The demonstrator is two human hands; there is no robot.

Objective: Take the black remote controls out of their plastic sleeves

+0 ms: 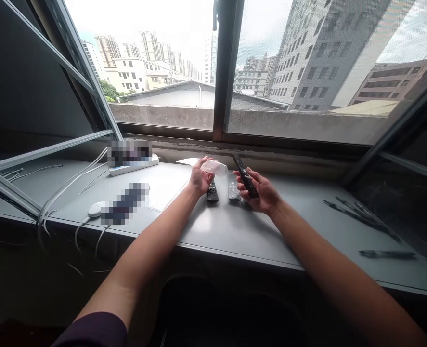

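Observation:
My right hand is closed round a slim black remote control, holding it tilted above the grey sill. My left hand pinches a clear plastic bag or sleeve at its left end, just left of that remote. Below the hands, another black remote lies on the sill. Beside it lies a third remote in a clear wrapper.
A white power strip with white cables sits at the back left, and a white mouse near the front edge. Dark thin rods or cable ties lie at the right. Window frame stands behind.

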